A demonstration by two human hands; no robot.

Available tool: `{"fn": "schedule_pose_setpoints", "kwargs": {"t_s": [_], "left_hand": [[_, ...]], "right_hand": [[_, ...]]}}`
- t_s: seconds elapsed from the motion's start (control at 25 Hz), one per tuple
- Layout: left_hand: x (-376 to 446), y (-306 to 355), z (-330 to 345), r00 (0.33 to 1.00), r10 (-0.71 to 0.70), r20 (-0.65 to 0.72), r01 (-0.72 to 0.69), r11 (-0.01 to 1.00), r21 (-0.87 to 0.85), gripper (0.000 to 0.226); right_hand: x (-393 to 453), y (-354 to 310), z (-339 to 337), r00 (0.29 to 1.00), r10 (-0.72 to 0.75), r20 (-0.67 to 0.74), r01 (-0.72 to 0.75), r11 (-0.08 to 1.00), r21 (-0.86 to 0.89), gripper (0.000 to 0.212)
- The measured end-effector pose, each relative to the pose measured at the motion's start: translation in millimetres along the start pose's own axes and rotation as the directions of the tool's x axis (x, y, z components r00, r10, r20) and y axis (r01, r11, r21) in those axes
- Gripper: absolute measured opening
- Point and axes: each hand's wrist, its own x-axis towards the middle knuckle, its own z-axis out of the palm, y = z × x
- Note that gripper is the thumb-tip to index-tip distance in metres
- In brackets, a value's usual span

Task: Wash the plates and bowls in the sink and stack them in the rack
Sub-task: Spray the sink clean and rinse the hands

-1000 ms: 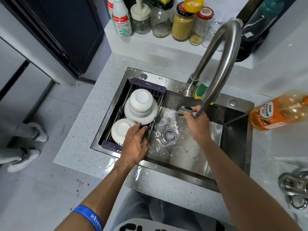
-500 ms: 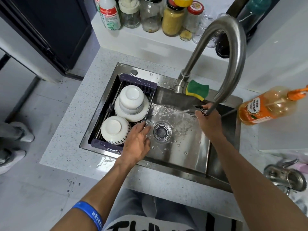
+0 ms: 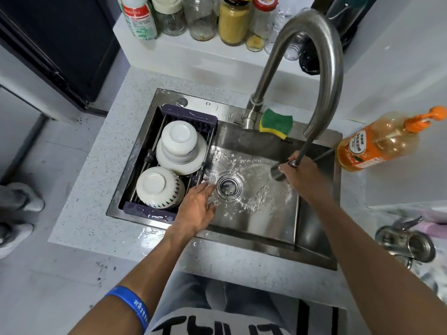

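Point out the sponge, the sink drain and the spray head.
sponge (image 3: 276, 122): head view, green top face.
sink drain (image 3: 228, 186): head view, centre of strainer.
spray head (image 3: 278, 172): head view, metal body below the right hand (image 3: 303, 175).

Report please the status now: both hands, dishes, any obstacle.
Left hand open in wet steel sink. Right hand grips grey spray head. White bowls inverted in dark rack.

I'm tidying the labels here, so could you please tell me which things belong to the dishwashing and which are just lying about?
In use: rack, upturned bowls, plate, sink, spray head, left hand, right hand.

Lying about: sponge, soap bottle, jars.
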Motion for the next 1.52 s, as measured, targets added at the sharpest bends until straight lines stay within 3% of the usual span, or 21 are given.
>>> {"fn": "schedule_pose_setpoints", "kwargs": {"t_s": [0.2, 0.44, 0.56, 0.72, 0.8, 0.88, 0.96, 1.08, 1.28, 1.44, 1.52], "left_hand": [[-7.3, -1.4, -3.0, 1.000, -0.011, 0.002, 0.011, 0.998, -0.059, 0.057], [-6.8, -4.1, 0.1, 1.000, -0.004, 0.003, 0.004, 0.999, -0.051, 0.054], [-4.9, -10.7, 3.9, 0.998, -0.050, -0.038, 0.050, 0.999, -0.010, 0.051], [-5.7, -9.7, 7.6, 0.999, -0.034, -0.019, 0.035, 0.999, 0.021, 0.050], [-6.3, -10.1, 7.2, 0.999, -0.031, -0.035, 0.031, 0.999, 0.021, 0.049], [-7.2, -11.4, 6.4, 0.998, -0.052, -0.045, 0.052, 0.999, 0.013, 0.049], [-7.3, -12.9, 5.6, 0.997, -0.064, -0.043, 0.064, 0.998, 0.007, 0.048], [-6.2, -14.4, 5.1, 0.997, -0.067, -0.034, 0.067, 0.998, 0.012, 0.047], [-4.3, -2.8, -2.2, 0.999, -0.030, -0.038, 0.030, 1.000, 0.007, 0.047], [-6.6, 6.9, -9.4, 0.999, -0.001, -0.054, -0.001, 1.000, -0.023, 0.045], [-9.2, 10.1, -14.9, 0.999, -0.036, -0.014, 0.035, 0.996, -0.084, 0.047]], "right_hand": [[-1.8, -7.1, 16.0, 1.000, 0.000, 0.021, -0.003, 0.983, 0.186, 0.012], [-2.4, -6.8, 20.3, 1.000, 0.000, -0.004, 0.001, 0.988, 0.155, 0.014], [-14.0, -14.8, 27.1, 0.998, -0.029, -0.060, 0.029, 1.000, -0.001, 0.013], [-39.1, -32.3, 68.7, 0.997, -0.077, 0.021, 0.077, 0.997, -0.018, 0.011], [-42.9, -34.7, 75.2, 0.998, -0.050, -0.034, 0.053, 0.992, 0.114, 0.011], [-43.7, -29.6, 73.7, 0.998, 0.031, -0.059, -0.006, 0.925, 0.381, 0.016], [-46.6, -25.2, 74.9, 0.999, -0.027, -0.026, 0.036, 0.887, 0.461, 0.020], [-54.2, -36.4, 73.1, 0.985, -0.170, 0.004, 0.154, 0.904, 0.399, 0.020], [-54.6, -74.9, 51.5, 0.938, -0.319, -0.134, 0.340, 0.920, 0.196, 0.030], [-49.8, -96.1, 27.4, 0.907, -0.390, -0.159, 0.413, 0.898, 0.153, 0.035], [-50.8, -101.2, 23.6, 0.911, -0.398, -0.108, 0.411, 0.899, 0.151, 0.035]]}}
